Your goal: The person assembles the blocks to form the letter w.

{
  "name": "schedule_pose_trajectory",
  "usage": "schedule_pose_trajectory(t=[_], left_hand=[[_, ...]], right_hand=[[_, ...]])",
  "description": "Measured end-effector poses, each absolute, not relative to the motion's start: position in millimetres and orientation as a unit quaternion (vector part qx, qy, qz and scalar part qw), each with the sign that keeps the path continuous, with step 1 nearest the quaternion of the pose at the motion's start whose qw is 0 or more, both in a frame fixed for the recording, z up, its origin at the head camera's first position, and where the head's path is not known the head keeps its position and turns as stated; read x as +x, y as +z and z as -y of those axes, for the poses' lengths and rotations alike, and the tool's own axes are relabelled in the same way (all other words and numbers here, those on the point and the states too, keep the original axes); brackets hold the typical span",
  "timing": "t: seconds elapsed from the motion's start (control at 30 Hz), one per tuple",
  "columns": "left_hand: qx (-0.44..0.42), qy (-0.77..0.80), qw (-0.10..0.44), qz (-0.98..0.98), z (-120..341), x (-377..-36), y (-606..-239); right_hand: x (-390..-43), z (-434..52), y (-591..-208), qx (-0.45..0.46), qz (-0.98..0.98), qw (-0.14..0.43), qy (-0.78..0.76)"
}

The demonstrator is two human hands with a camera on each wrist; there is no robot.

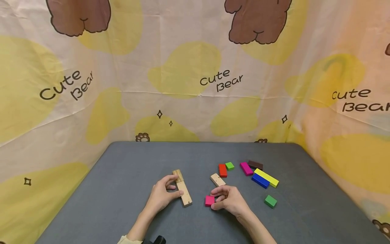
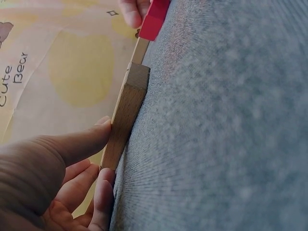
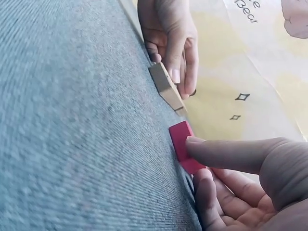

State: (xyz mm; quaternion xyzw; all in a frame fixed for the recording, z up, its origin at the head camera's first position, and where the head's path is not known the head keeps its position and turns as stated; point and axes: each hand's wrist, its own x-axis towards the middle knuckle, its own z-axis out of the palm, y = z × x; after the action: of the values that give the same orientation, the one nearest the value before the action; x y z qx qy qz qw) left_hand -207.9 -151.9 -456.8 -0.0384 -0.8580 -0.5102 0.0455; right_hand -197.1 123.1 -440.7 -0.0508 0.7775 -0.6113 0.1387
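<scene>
Two plain wooden blocks [image 1: 184,194] lie end to end on the grey table. My left hand [image 1: 163,193] is at their left side, fingertips by the far block and thumb touching the near one. In the left wrist view, the thumb rests against the edge of a wooden block [image 2: 126,103]. My right hand [image 1: 232,200] pinches a pink-red block [image 1: 209,200] between thumb and fingers, low over or on the table. The right wrist view shows the thumb on that pink-red block [image 3: 180,142]. Just beyond the right fingers lies another wooden block [image 1: 217,179].
Behind the right hand are a red block [image 1: 223,170] and a light green block [image 1: 230,166]. Farther right lie magenta [image 1: 246,168], dark brown [image 1: 255,164], yellow [image 1: 268,178], blue [image 1: 260,181] and green [image 1: 270,201] blocks. A printed cloth [image 1: 182,112] hangs around the table.
</scene>
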Motion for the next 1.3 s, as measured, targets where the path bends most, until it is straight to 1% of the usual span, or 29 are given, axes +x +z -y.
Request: schedule_pose_trajectory(t=[0.47, 0.73, 1.13, 1.3], left_hand=[[-0.040, -0.509, 0.058, 0.858, 152.0, -210.0, -458.6], [-0.037, -0.505, 0.055, 0.860, 150.8, -208.7, -457.6], [-0.035, -0.507, 0.052, 0.860, 150.1, -209.2, -457.2], [-0.034, -0.508, 0.053, 0.859, 150.2, -209.4, -457.7]], right_hand=[[-199.7, -107.3, -442.1, -0.081, -0.776, 0.154, -0.606], [-198.3, -95.3, -442.9, -0.102, -0.783, 0.150, -0.595], [-197.8, -90.6, -443.1, -0.106, -0.786, 0.153, -0.590], [-195.6, -88.9, -442.8, -0.115, -0.788, 0.145, -0.587]])
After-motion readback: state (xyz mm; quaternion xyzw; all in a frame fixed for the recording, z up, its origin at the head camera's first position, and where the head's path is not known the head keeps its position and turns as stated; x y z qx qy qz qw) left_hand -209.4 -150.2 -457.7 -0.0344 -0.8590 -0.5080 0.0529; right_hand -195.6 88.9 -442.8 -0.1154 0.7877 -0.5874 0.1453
